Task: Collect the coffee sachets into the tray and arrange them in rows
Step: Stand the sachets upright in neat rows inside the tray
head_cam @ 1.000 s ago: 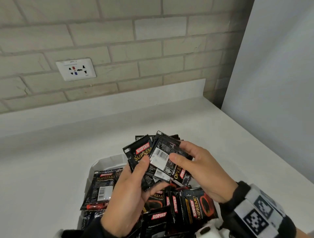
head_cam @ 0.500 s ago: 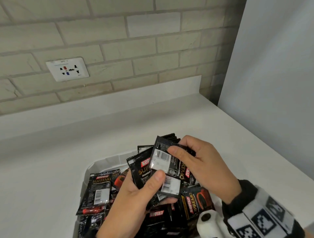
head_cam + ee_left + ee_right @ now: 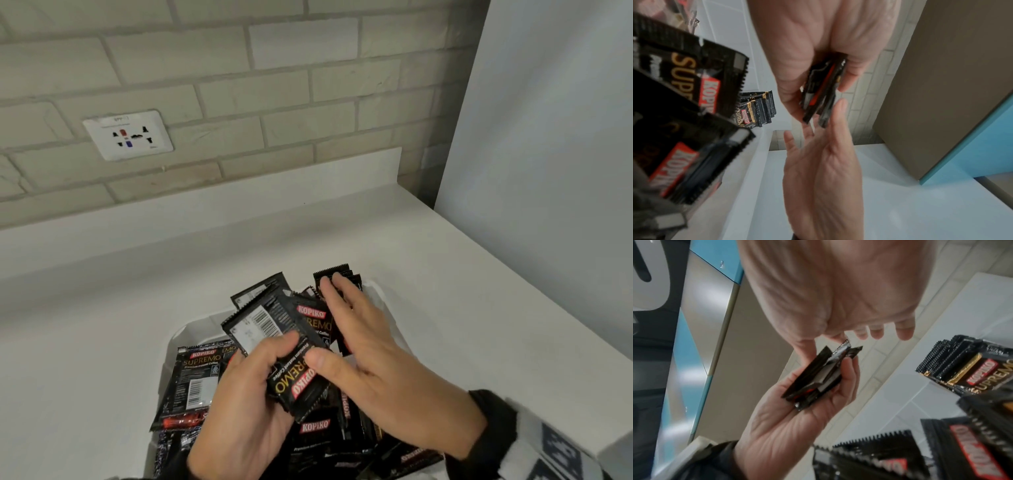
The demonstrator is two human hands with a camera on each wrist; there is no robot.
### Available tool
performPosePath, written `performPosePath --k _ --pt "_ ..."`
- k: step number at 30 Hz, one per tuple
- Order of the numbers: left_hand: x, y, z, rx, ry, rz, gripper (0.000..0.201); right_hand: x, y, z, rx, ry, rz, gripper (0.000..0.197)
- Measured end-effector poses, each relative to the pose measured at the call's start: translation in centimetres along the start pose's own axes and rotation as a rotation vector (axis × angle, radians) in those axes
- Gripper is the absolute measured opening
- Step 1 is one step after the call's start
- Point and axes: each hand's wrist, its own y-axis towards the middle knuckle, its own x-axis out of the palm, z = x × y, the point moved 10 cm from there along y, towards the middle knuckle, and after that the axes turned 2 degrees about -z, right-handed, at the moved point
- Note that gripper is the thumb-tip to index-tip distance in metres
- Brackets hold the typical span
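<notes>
My left hand point(image 3: 270, 363) grips a small stack of black Kopiko sachets point(image 3: 298, 380) above the white tray point(image 3: 191, 332), thumb on top. My right hand point(image 3: 342, 325) is flat beside the stack with fingers straight, its thumb touching the top sachet. The left wrist view shows the stack point(image 3: 824, 91) edge-on in the left hand, with the right hand point(image 3: 818, 162) spread below it. From the right wrist, the stack point(image 3: 816, 378) lies in the left palm. Several loose sachets point(image 3: 198, 383) fill the tray, and a few stand together at its far end point(image 3: 337, 274).
The tray sits on a white counter point(image 3: 102, 308) with a low backsplash and a brick wall behind. A wall socket point(image 3: 128, 135) is at upper left. A grey panel point(image 3: 548, 171) closes off the right side.
My right hand let go of the sachet it pinched and now lies flat with straight fingers. The stack has turned and sunk lower in my left hand.
</notes>
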Motion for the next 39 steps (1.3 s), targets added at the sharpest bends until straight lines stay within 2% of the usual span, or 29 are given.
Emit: performPosePath --k 3,5,8,10,12,15,18,21,24,26,28,30,32,35,37,39 --pt "0.3 0.1 -0.8 -0.077 -0.034 -0.028 0.036 0.9 -0.1 0.1 -0.015 -0.061 -0.044 0.072" --pt "1.0 -0.1 -1.2 -0.118 -0.056 -0.079 0.027 1.6 -0.1 0.2 -0.023 -0.002 -0.074 0.072" --pt "1.0 -0.3 -2.0 -0.164 -0.024 -0.106 0.035 1.4 0.1 0.3 -0.061 0.063 -0.073 0.072" --pt "0.6 -0.2 -2.0 -0.138 0.033 -0.071 0.041 0.8 0.4 0.4 -0.077 0.142 -0.046 0.077" --pt "0.5 -0.2 -1.3 -0.059 0.079 -0.040 0.036 -0.7 0.5 0.1 -0.081 0.287 0.041 0.079" --pt "0.2 -0.1 -0.2 0.059 0.194 0.024 0.027 -3.1 -0.1 0.5 -0.021 0.245 0.223 0.067" --pt "-0.1 0.1 0.0 0.096 0.226 0.048 0.024 -2.4 -0.2 1.3 0.014 0.231 0.200 0.064" --pt "0.2 0.0 -0.1 0.090 0.203 0.046 0.021 -1.5 -0.1 2.1 0.044 0.351 0.168 0.058" --pt "-0.3 -0.1 0.0 0.081 0.182 0.073 0.034 -2.2 -0.1 3.1 0.093 0.523 0.204 0.051" --pt "-0.6 -0.1 0.1 0.079 0.165 0.089 0.041 -3.0 -0.3 3.7 0.108 0.498 0.233 0.042" --pt "-1.0 -0.2 0.2 0.071 0.133 0.106 0.039 -3.7 -0.6 3.9 0.099 0.505 0.251 0.032" --pt "-1.2 -0.2 0.0 0.046 0.095 0.110 0.030 -4.6 -0.9 3.9 0.071 0.493 0.290 0.024" --pt "-1.3 -0.2 -0.2 0.008 0.068 0.102 0.027 -6.7 -1.4 4.1 0.027 0.479 0.397 0.020" --pt "-1.5 -0.1 -0.5 -0.052 0.047 0.097 0.027 -10.2 -2.9 3.1 -0.193 0.505 0.588 0.017" --pt "-1.3 -0.1 -0.8 -0.098 0.046 0.084 0.024 -10.6 -3.4 1.4 -0.370 0.415 0.578 0.014" --pt "-0.6 -0.1 -1.1 -0.132 0.046 0.040 0.024 -9.4 -3.2 0.3 -0.433 0.255 0.511 0.020"
